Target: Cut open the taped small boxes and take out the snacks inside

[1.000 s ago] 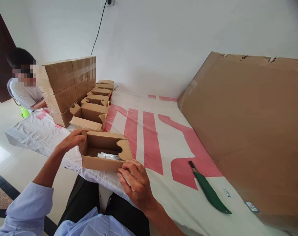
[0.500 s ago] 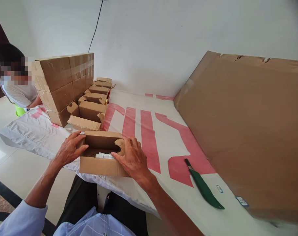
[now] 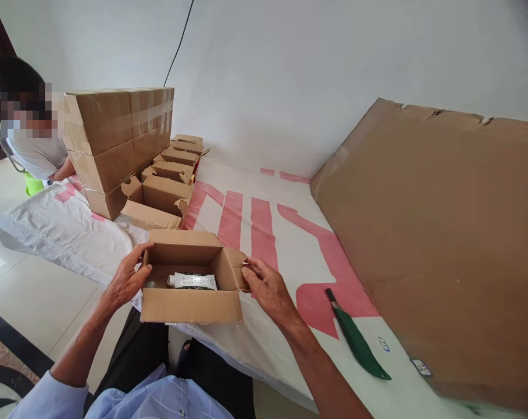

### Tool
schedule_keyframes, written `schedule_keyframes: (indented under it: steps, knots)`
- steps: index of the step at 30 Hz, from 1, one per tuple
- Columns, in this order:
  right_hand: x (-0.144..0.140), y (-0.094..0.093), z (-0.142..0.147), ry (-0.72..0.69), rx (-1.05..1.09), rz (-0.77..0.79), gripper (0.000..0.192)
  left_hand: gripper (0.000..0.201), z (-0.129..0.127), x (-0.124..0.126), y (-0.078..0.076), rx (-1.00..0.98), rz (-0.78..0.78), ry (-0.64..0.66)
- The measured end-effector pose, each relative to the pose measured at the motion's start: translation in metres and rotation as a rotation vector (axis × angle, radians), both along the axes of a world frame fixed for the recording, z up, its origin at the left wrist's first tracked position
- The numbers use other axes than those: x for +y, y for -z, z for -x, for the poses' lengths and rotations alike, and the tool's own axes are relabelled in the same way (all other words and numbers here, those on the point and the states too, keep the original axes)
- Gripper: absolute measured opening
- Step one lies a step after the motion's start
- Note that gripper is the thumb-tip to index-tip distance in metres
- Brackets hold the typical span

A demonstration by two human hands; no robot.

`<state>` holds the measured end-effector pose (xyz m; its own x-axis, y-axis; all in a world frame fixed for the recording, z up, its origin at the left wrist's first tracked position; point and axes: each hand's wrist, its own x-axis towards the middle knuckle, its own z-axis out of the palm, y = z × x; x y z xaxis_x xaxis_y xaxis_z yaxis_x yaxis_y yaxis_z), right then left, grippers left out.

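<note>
An open cardboard box (image 3: 192, 307) sits at the table's near edge, in front of my body, with its long flaps folded outward. Inside lies a white squeeze tube (image 3: 195, 281) with dark green markings, its cap toward the left. My left hand (image 3: 128, 276) grips the box's left end, thumb at the inner side. The box's right end flap (image 3: 234, 269) is pinched between the thumb and fingers of my right hand (image 3: 268, 286). Part of the box floor is hidden by the near wall.
Several open cardboard boxes (image 3: 166, 195) stand in a row beyond. Taped cartons (image 3: 109, 122) are stacked at left, near a seated person (image 3: 39, 145). A green-sheathed knife (image 3: 357, 334) lies on the cloth-covered table (image 3: 285, 343). A big cardboard box (image 3: 442, 244) fills the right side.
My right hand has moved right and swung the box's right end flap outward. The box now gapes wider and the tube inside shows more fully. My left hand stays at the left end.
</note>
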<state>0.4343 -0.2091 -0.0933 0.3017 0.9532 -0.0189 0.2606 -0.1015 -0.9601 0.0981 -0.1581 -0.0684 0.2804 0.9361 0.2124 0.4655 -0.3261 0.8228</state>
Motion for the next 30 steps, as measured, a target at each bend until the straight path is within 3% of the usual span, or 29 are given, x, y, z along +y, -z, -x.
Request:
schedule_keyframes:
  steps: [3, 6, 10, 11, 13, 16, 19, 22, 24, 30]
  knots:
    - [-0.004, 0.020, 0.002, -0.052, -0.049, 0.053, 0.052, 0.057, -0.001, -0.010, 0.008, -0.045, -0.026, 0.021]
    - [-0.007, 0.021, 0.003, -0.039, -0.274, -0.050, 0.044, 0.061, -0.001, -0.017, 0.015, -0.052, -0.065, 0.043]
    - [-0.013, -0.015, 0.010, 0.117, -0.757, -0.527, 0.026, 0.062, 0.000, -0.021, 0.019, -0.041, -0.105, 0.045]
    - [-0.015, -0.026, 0.016, 0.085, -0.832, -0.649, 0.022, 0.062, -0.001, -0.021, 0.019, -0.042, -0.113, 0.046]
    - [-0.017, -0.045, 0.030, -0.129, -0.896, -0.766, 0.021, 0.061, -0.001, -0.020, 0.020, -0.047, -0.128, 0.050]
    - [-0.010, -0.058, 0.054, -0.552, -0.990, -0.562, 0.019, 0.061, -0.002, -0.021, 0.021, -0.055, -0.149, 0.052]
    - [0.010, -0.057, 0.069, -0.767, -1.146, -0.172, 0.010, 0.061, -0.001, -0.021, 0.023, -0.054, -0.170, 0.056]
    - [0.034, -0.052, 0.078, -0.879, -1.272, 0.148, 0.022, 0.061, 0.000, -0.020, 0.025, -0.051, -0.196, 0.065]
    - [0.047, -0.048, 0.085, -0.926, -1.323, 0.261, 0.024, 0.061, 0.000, -0.017, 0.027, -0.047, -0.204, 0.070]
    - [0.067, -0.035, 0.098, -0.975, -1.297, 0.318, 0.026, 0.060, -0.001, -0.005, 0.026, -0.053, -0.185, 0.074]
